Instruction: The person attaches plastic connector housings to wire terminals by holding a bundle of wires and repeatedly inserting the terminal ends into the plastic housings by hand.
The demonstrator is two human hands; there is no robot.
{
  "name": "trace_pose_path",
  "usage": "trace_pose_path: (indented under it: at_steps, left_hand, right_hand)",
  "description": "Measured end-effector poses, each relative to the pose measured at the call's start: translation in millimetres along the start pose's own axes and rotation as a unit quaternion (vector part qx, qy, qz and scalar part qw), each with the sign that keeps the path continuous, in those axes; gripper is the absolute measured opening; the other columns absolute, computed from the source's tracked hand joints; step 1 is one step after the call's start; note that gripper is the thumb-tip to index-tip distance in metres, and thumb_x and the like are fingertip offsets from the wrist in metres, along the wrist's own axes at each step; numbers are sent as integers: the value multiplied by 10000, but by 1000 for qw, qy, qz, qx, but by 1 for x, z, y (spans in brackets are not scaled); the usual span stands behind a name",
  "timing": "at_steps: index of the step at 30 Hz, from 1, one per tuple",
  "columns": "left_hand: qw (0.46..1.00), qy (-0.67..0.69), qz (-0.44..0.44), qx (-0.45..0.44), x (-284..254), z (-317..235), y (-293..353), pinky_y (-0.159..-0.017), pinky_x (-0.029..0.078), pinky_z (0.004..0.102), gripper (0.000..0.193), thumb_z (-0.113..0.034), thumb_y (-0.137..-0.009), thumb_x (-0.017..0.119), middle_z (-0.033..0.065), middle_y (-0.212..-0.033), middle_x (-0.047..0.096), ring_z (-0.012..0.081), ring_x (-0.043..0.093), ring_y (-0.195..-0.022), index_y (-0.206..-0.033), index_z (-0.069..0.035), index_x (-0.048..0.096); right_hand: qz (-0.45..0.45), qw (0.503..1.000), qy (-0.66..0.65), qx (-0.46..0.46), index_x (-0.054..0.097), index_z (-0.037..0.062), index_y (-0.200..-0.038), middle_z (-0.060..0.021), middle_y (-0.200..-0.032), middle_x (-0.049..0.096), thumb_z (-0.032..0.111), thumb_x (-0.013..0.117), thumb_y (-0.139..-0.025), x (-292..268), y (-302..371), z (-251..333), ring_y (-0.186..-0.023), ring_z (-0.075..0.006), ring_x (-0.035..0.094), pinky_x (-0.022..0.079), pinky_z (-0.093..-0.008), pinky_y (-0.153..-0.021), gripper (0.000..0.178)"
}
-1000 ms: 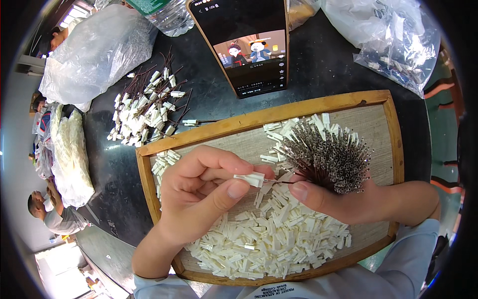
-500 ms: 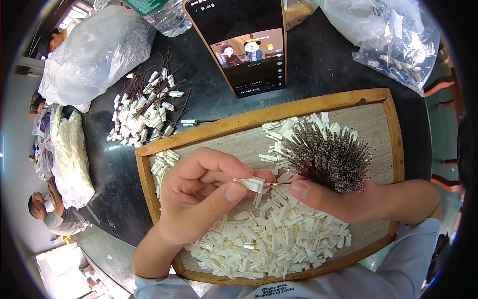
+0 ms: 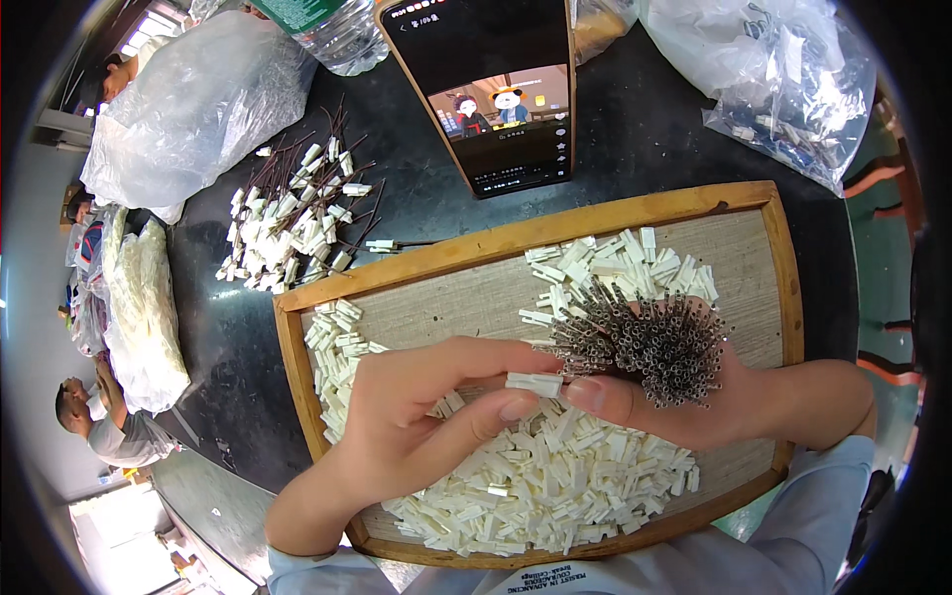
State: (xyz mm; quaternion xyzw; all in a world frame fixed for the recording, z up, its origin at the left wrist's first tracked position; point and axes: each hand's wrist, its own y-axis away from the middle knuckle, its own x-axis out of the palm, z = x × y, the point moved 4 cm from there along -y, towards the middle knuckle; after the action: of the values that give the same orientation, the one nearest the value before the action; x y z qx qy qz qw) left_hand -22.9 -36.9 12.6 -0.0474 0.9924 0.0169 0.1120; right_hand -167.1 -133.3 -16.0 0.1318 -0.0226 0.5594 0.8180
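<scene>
My left hand (image 3: 416, 421) pinches a small white plastic connector housing (image 3: 535, 384) between thumb and index finger. In my right hand (image 3: 734, 402) is a thick bundle of dark wires (image 3: 645, 347) with metal terminals on their ends, fanned upward. The right thumb presses at the housing's right end, where a bit of one wire shows. How far that wire sits inside the housing is hidden. Below both hands lies a heap of loose white housings (image 3: 555, 486), in a wood-framed tray (image 3: 516, 236).
Left beyond the tray is a pile of wires with white housings on them (image 3: 297, 218). A phone (image 3: 496, 109) stands at the back beside a water bottle (image 3: 342, 45). Plastic bags (image 3: 198, 109) lie at both far sides. Other people (image 3: 124, 436) are at the left.
My left hand has moved the housing right and slightly down, up against the right thumb. The wire length visible between them before is now mostly covered. The bundle has tilted a little.
</scene>
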Motion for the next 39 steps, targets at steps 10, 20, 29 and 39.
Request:
trace_pose_path:
  at_steps: [10, 20, 29, 39]
  left_hand:
    - [942, -244, -145, 179, -37, -9, -3, -645, 468, 276, 156, -38, -741, 644, 111, -784, 621, 214, 604, -716, -885, 5, 603]
    - [868, -483, -1, 114, 3, -7, -5, -841, 412, 385, 406, -53, -660, 628, 132, -1034, 540, 279, 511, -998, -1058, -55, 548]
    - [834, -511, 49, 203, 9, 9, -9, -717, 446, 318, 346, -118, -650, 581, 76, -882, 556, 222, 552, -854, -988, -44, 569]
    - [997, 65, -11, 48, -7, 15, -5, -675, 443, 254, 196, -41, -868, 451, 106, -991, 476, 148, 523, -834, -1048, 31, 480]
  right_hand:
    - [-79, 994, -79, 4, 576, -11, -978, -47, -823, 621, 55, 598, -818, 4, -2, 6, -743, -64, 550, 451, -218, -638, 174]
    - [-10, 981, -192, 42, 568, 14, -893, 13, -607, 489, 238, 509, -896, 0, 2, -2, -537, -48, 445, 365, -213, -472, 231]
    - [8, 992, -75, 100, 567, 13, -976, -7, -740, 573, 194, 523, -889, -2, 2, 5, -672, -46, 524, 413, -190, -579, 205]
    - [-39, 999, 10, -8, 569, -1, -976, -25, -851, 613, 33, 567, -830, -3, 2, 2, -788, -49, 546, 441, -190, -646, 150]
